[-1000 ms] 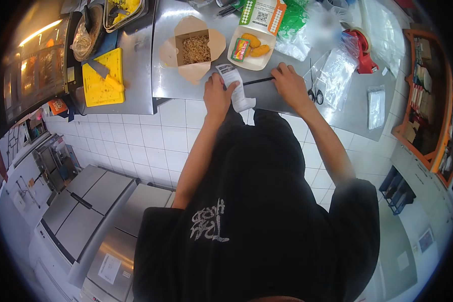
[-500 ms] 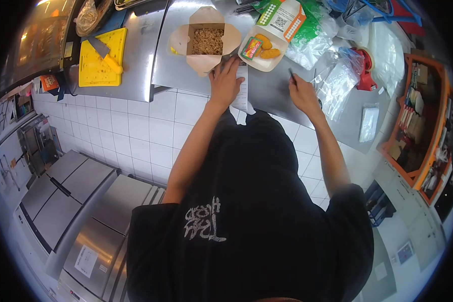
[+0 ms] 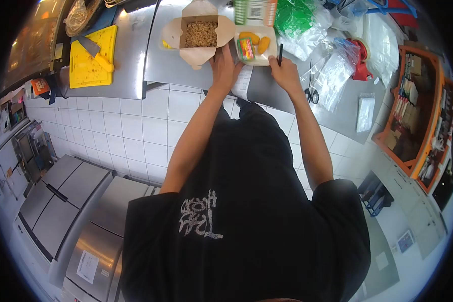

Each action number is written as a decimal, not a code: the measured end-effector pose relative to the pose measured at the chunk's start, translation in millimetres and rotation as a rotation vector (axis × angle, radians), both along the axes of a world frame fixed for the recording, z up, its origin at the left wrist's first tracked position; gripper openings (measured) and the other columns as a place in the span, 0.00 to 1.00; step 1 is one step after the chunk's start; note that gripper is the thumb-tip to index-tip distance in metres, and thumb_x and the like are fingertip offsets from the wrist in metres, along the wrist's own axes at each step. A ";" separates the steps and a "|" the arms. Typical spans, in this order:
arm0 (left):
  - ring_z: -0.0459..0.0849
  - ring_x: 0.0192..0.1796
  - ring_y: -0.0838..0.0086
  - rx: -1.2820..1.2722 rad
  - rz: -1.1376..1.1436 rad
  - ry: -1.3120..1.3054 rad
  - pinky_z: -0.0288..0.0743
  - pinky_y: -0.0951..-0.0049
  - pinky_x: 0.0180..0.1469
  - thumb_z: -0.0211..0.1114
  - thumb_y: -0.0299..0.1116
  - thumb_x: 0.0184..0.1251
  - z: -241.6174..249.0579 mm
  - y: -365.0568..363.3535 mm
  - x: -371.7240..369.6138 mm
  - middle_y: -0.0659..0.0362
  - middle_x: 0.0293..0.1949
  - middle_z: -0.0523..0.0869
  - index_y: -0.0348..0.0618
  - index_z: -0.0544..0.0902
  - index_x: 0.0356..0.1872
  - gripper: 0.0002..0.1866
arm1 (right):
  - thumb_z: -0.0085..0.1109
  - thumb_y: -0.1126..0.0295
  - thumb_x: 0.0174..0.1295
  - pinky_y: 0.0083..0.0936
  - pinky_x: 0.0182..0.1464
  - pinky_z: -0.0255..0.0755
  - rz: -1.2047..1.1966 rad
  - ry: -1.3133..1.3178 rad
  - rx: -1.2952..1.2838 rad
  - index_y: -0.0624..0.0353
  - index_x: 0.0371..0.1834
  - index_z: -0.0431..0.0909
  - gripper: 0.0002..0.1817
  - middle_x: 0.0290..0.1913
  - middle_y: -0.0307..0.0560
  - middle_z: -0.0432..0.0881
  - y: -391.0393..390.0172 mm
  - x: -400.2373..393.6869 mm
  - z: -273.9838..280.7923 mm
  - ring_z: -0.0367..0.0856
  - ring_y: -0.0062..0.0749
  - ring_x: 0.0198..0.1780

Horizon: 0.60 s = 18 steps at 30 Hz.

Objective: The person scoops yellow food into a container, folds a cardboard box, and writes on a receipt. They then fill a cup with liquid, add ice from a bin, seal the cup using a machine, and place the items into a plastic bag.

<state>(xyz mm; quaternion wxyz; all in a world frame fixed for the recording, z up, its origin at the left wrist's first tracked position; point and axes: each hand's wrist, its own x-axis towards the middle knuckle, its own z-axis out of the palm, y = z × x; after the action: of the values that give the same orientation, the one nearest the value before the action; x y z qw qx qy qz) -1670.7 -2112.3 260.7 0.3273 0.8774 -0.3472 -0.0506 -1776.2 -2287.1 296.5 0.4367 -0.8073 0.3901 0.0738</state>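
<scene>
My left hand (image 3: 223, 70) is at the near side of an open carton (image 3: 201, 35) of brown minced food. Its thumb reaches toward a smaller box (image 3: 259, 59), and its fingertips are partly hidden by the carton. My right hand (image 3: 285, 74) pinches a black pen (image 3: 281, 54), held upright at the small box's near right corner. Golden fried pieces (image 3: 263, 45) and a red and green sachet (image 3: 245, 49) lie in that box, whose printed lid stands open. Below my left hand a white paper slip (image 3: 242, 83) hangs at the counter's edge.
A yellow cutting board (image 3: 91, 68) with a knife (image 3: 101, 59) lies at the left. Scissors (image 3: 312, 94), clear plastic bags (image 3: 332, 80) and a red tape dispenser (image 3: 361, 68) are on the right. An orange shelf unit (image 3: 412, 105) stands beyond the counter.
My right hand has moved left with the pen, up to the small box. That box has turned more upright and sits closer to my left hand. The scissors have come into fuller view.
</scene>
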 end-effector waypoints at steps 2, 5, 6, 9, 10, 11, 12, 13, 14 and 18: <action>0.64 0.71 0.45 -0.070 0.101 0.050 0.51 0.47 0.71 0.79 0.36 0.52 2.0 -6.6 -3.4 0.39 0.65 0.71 0.33 0.50 0.75 0.55 | 0.50 0.43 0.68 0.48 0.46 0.75 0.013 0.077 0.013 0.64 0.38 0.84 0.30 0.31 0.66 0.85 -3.7 -2.4 8.0 0.84 0.65 0.41; 0.69 0.67 0.47 -0.130 0.163 0.006 0.57 0.50 0.69 0.77 0.36 0.55 3.6 -3.5 -13.7 0.42 0.62 0.75 0.33 0.58 0.71 0.47 | 0.46 0.46 0.72 0.44 0.45 0.75 -0.002 0.022 0.005 0.64 0.38 0.84 0.29 0.33 0.61 0.86 -6.3 -12.3 16.1 0.86 0.57 0.39; 0.69 0.67 0.47 -0.123 0.161 0.013 0.57 0.50 0.69 0.77 0.36 0.55 7.6 0.6 -16.8 0.42 0.62 0.75 0.33 0.58 0.71 0.47 | 0.42 0.47 0.75 0.34 0.35 0.72 -0.053 -0.166 0.000 0.64 0.40 0.83 0.30 0.31 0.54 0.84 -4.1 -19.2 28.7 0.80 0.40 0.29; 0.73 0.60 0.47 -0.122 0.190 0.100 0.64 0.48 0.63 0.74 0.36 0.59 18.4 23.0 -33.4 0.44 0.56 0.78 0.34 0.66 0.66 0.37 | 0.34 0.50 0.79 0.20 0.21 0.64 -0.137 -0.396 0.042 0.64 0.45 0.81 0.29 0.30 0.46 0.80 -4.1 -39.6 33.5 0.68 0.20 0.17; 0.76 0.56 0.49 -0.127 0.122 0.253 0.68 0.51 0.59 0.72 0.35 0.61 20.0 33.0 -39.8 0.44 0.53 0.79 0.35 0.69 0.64 0.33 | 0.35 0.53 0.78 0.23 0.26 0.68 -0.251 -0.378 0.246 0.64 0.43 0.80 0.26 0.29 0.45 0.80 0.9 -46.7 38.6 0.72 0.22 0.22; 0.79 0.52 0.50 -0.130 0.056 0.407 0.71 0.53 0.55 0.70 0.34 0.63 22.9 41.7 -45.8 0.43 0.51 0.81 0.35 0.71 0.62 0.28 | 0.35 0.57 0.78 0.25 0.31 0.72 -0.362 -0.357 0.452 0.64 0.41 0.79 0.24 0.29 0.44 0.80 7.0 -51.9 43.0 0.76 0.24 0.27; 0.83 0.44 0.52 -0.148 0.019 0.343 0.76 0.56 0.45 0.68 0.34 0.65 25.2 46.3 -53.4 0.44 0.41 0.84 0.41 0.72 0.62 0.26 | 0.39 0.61 0.77 0.18 0.31 0.71 -0.369 -0.479 0.548 0.62 0.41 0.77 0.18 0.31 0.42 0.80 20.2 -53.0 39.3 0.75 0.17 0.28; 0.83 0.44 0.52 -0.136 0.015 0.346 0.76 0.56 0.45 0.68 0.34 0.65 26.9 49.7 -59.2 0.44 0.41 0.84 0.41 0.72 0.62 0.26 | 0.39 0.61 0.77 0.18 0.31 0.71 -0.379 -0.478 0.556 0.62 0.41 0.77 0.18 0.31 0.42 0.80 34.1 -48.7 34.4 0.75 0.17 0.28; 0.84 0.39 0.53 -0.077 0.020 0.495 0.77 0.57 0.42 0.67 0.35 0.66 33.0 50.7 -62.6 0.47 0.36 0.84 0.44 0.72 0.63 0.25 | 0.44 0.65 0.75 0.18 0.31 0.72 -0.354 -0.563 0.562 0.62 0.42 0.78 0.14 0.32 0.42 0.80 48.5 -41.9 29.8 0.75 0.17 0.28; 0.85 0.23 0.59 0.041 0.054 0.731 0.76 0.63 0.31 0.66 0.37 0.68 29.4 53.7 -60.1 0.52 0.20 0.83 0.51 0.70 0.66 0.26 | 0.60 0.74 0.63 0.18 0.34 0.73 -0.233 -0.689 0.391 0.62 0.44 0.78 0.08 0.33 0.41 0.82 81.7 -18.9 -13.5 0.77 0.18 0.31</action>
<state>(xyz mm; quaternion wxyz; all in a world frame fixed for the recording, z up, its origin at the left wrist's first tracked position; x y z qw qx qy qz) -1730.8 -2058.6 290.1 0.4132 0.8166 -0.1831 -0.3590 -1795.2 -2205.4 282.9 0.6925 -0.6368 0.2885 -0.1781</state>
